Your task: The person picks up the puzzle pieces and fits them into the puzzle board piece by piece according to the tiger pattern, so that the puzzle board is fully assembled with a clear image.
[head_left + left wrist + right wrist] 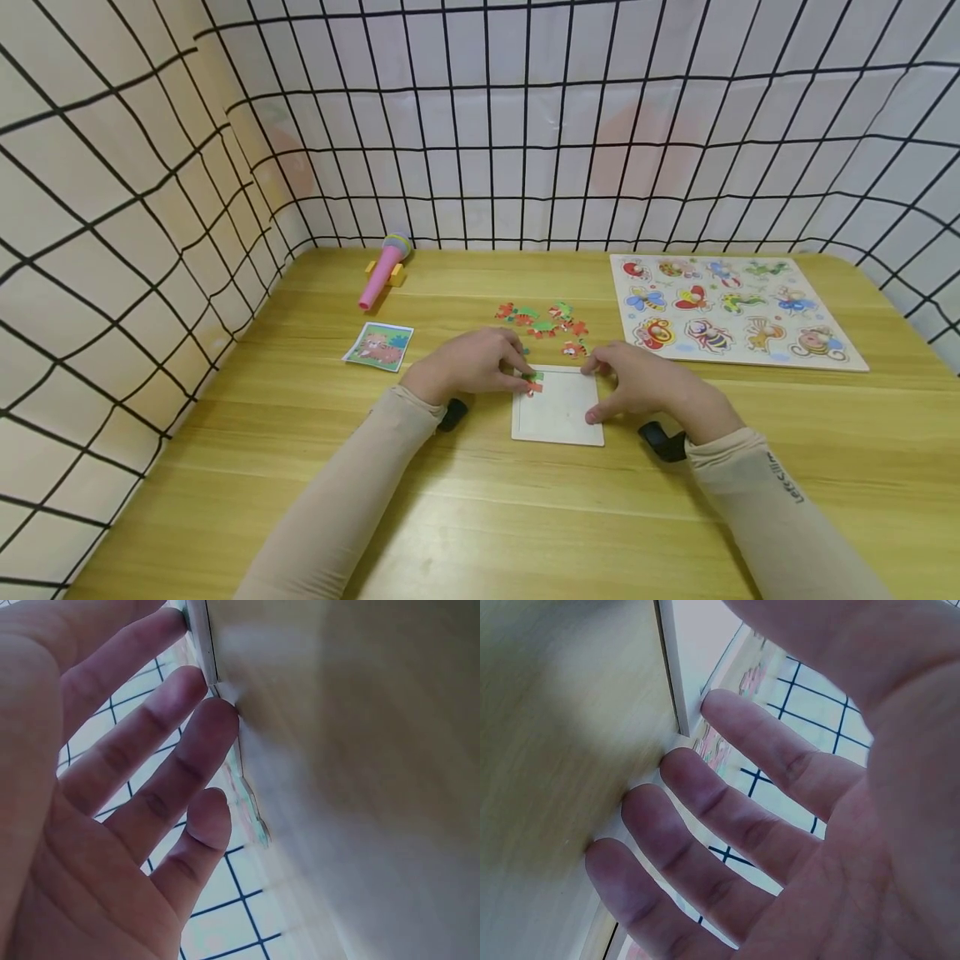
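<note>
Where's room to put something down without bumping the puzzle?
There's bare table in front of the jigsaw tray, between the left sleeve and right sleeve. A smaller patch lies behind the loose jigsaw pieces, between the pink toy microphone and the bug puzzle board. It's crowded around the tray: the pieces behind, the left hand and right hand at its sides.

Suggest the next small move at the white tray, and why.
Perhaps have the left hand press the puzzle piece snug into the far left corner of the white tray: it's right there, and the right hand, touching the tray's right side, could steady it.
</note>
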Tool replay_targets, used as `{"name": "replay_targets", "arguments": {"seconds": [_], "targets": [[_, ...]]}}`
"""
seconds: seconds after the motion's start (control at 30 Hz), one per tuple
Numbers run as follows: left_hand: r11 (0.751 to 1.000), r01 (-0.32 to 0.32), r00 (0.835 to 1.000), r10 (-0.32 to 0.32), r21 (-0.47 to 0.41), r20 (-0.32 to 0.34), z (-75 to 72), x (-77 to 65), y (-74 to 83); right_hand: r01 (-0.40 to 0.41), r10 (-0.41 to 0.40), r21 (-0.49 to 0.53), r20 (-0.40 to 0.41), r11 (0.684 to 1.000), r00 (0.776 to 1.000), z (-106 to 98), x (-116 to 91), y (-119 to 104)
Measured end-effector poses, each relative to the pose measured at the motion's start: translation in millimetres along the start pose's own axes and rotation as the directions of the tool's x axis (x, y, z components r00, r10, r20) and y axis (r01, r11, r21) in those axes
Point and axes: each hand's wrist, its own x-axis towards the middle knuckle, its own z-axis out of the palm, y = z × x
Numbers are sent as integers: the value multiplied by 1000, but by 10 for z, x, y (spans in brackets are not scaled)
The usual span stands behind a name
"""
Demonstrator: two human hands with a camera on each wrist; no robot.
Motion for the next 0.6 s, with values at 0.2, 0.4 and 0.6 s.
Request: {"name": "replay_targets", "arguments": {"seconds": [0.2, 0.4, 0.6], "targets": [[1000, 13, 1000, -12, 4, -10, -3, -1, 5, 8, -8, 2, -2, 1000, 1000, -3, -1, 14], [1000, 25, 1000, -24, 13, -13, -4, 4, 4, 4, -4, -1, -1, 1000, 1000, -8, -5, 11], [999, 28, 1000, -28, 15, -12, 2, 2, -8, 9, -9, -3, -3, 1000, 1000, -1, -3, 18]]}}
